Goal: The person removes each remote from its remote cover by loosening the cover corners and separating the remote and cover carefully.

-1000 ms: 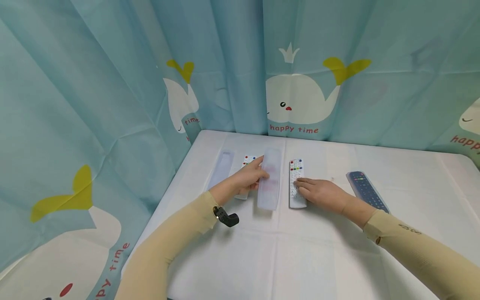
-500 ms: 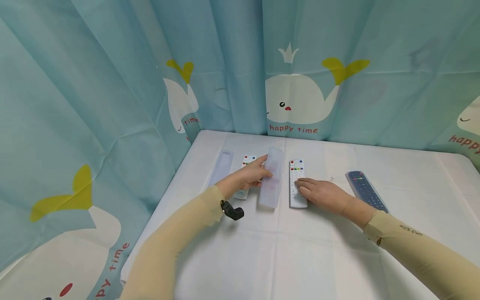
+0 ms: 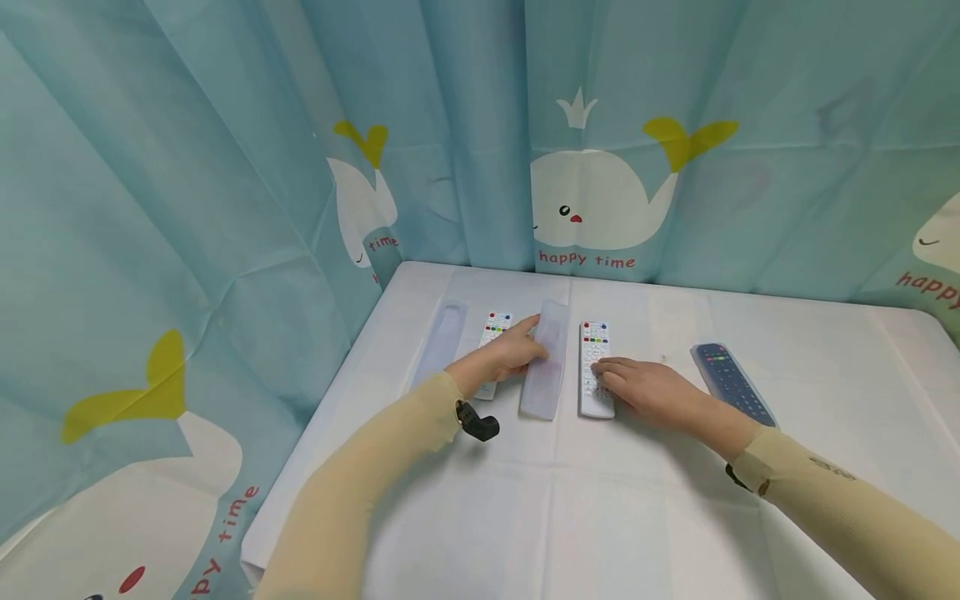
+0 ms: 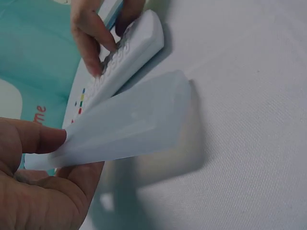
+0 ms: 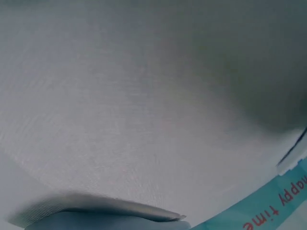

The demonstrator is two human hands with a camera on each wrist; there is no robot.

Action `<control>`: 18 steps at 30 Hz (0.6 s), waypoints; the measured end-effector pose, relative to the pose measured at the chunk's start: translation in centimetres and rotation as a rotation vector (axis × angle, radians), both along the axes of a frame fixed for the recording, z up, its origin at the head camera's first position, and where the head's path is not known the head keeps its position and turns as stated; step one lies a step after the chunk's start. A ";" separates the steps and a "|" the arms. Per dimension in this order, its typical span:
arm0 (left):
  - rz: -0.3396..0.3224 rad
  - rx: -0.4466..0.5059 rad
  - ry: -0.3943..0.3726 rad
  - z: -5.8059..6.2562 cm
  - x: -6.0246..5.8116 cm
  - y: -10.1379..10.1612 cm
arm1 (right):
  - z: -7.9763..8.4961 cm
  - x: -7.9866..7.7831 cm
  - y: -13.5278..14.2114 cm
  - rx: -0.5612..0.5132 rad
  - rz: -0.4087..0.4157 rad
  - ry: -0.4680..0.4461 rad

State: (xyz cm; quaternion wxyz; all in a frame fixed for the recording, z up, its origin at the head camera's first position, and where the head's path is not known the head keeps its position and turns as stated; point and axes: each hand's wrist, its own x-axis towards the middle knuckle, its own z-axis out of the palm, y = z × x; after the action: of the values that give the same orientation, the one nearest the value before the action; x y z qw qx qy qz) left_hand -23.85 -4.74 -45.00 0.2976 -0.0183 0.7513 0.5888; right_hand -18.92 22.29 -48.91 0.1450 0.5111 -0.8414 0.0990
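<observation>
My left hand [image 3: 512,353] pinches a translucent remote control cover [image 3: 543,387] between thumb and fingers. In the left wrist view the thumb lies on top of the cover [image 4: 139,120], whose far end is tilted up off the cloth and casts a shadow. Just right of it, a white remote control [image 3: 596,402] with coloured buttons lies face up. The fingertips of my right hand [image 3: 648,390] rest on that remote's buttons; the left wrist view shows them touching its top. In the right wrist view the hand's fingers cannot be made out.
Left of my left hand lie a second white remote control [image 3: 487,390], partly hidden by the hand, and another translucent cover [image 3: 442,337]. A dark blue remote control [image 3: 733,383] lies at the right. A whale-print curtain [image 3: 465,167] borders the white tablecloth [image 3: 622,517] behind and left.
My left hand has moved a little to the right with the cover, closer to the white remote. My right hand stays on the remote, almost still.
</observation>
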 end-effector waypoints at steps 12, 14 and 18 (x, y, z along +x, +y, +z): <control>-0.061 -0.231 0.138 -0.3 -0.1 0.5 | 1.5 1.2 2.0 -0.096 -0.087 -0.026; -0.076 -0.272 0.160 -0.3 -0.1 0.6 | 1.5 1.3 2.4 -0.105 -0.095 -0.043; -0.100 -0.372 0.224 -0.3 -0.2 0.6 | 1.3 1.5 3.2 -0.109 -0.122 -0.066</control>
State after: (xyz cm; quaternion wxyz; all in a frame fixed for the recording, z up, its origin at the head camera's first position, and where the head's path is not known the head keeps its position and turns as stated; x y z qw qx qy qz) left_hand -24.01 -4.16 -45.31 0.2326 0.0297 0.8753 0.4229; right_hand -17.46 25.52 -47.58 0.1506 0.4466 -0.8687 0.1525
